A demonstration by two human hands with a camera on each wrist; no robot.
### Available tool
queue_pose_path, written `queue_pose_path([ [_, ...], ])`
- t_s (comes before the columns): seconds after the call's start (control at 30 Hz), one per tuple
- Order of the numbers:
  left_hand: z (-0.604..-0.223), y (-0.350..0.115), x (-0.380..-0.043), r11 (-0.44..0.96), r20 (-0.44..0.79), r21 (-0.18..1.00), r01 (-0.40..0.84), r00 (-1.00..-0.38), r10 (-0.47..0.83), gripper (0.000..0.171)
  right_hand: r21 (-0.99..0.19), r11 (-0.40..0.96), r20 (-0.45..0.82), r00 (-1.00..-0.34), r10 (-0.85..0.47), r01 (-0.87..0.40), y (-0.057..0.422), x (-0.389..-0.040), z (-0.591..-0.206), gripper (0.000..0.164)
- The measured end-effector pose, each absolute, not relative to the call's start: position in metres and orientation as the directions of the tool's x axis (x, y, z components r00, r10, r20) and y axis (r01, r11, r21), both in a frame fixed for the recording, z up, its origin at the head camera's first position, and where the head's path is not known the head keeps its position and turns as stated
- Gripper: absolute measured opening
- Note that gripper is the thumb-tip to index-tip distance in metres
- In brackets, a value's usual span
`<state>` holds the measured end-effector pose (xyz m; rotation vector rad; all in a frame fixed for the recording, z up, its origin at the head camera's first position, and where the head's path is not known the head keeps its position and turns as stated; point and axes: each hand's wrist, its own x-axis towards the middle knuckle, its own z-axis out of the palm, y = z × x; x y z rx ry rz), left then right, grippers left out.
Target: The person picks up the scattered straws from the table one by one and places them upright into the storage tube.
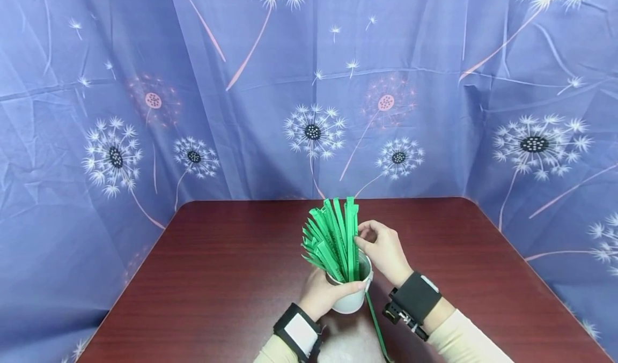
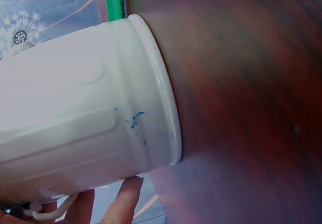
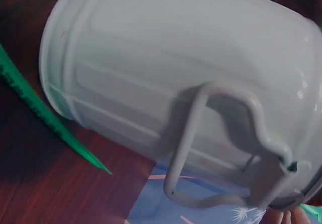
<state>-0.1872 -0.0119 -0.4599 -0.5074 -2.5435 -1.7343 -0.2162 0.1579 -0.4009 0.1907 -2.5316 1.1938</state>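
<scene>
A small white pail (image 1: pixel 348 304) stands on the table, packed with a bunch of slim green wrapped straws (image 1: pixel 333 239) that fan up and leftward over its rim. My left hand (image 1: pixel 321 294) grips the pail from the left, its thumb along the near rim. At the right side of the bunch, my right hand (image 1: pixel 386 249) pinches a straw between thumb and index finger. A loose straw (image 1: pixel 375 323) with dark print lies on the table by the pail's base. The right wrist view shows the pail's looped side handle (image 3: pixel 186 143); most of the right hand is hidden there.
The dark red-brown wooden table (image 1: pixel 207 277) spreads out on both sides of the pail. A blue curtain with dandelion prints (image 1: pixel 251 138) hangs behind it and along both sides. A pale, bright patch (image 1: pixel 350 344) shows at the near edge below the pail.
</scene>
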Motion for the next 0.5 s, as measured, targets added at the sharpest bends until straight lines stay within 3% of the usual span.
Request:
queue_pose_path([
  [0.17, -0.461, -0.012, -0.187, 0.324, 0.190, 0.908, 0.265, -0.951, 0.244, 0.069, -0.721, 0.633, 0.370, -0.929, 0.007, -0.282, 0.162, -0.218, -0.405, 0.017],
  [0.37, -0.459, -0.012, -0.187, 0.341, 0.183, 0.904, 0.258, -0.954, 0.235, 0.066, -0.843, 0.509, 0.287, -0.946, 0.149, -0.175, 0.171, -0.224, -0.413, 0.043],
  [0.5, -0.458, -0.011, -0.186, 0.363, 0.178, 0.897, 0.252, -0.958, 0.226, 0.066, -0.856, 0.504, 0.240, -0.951, 0.193, -0.114, 0.177, -0.227, -0.422, 0.048],
])
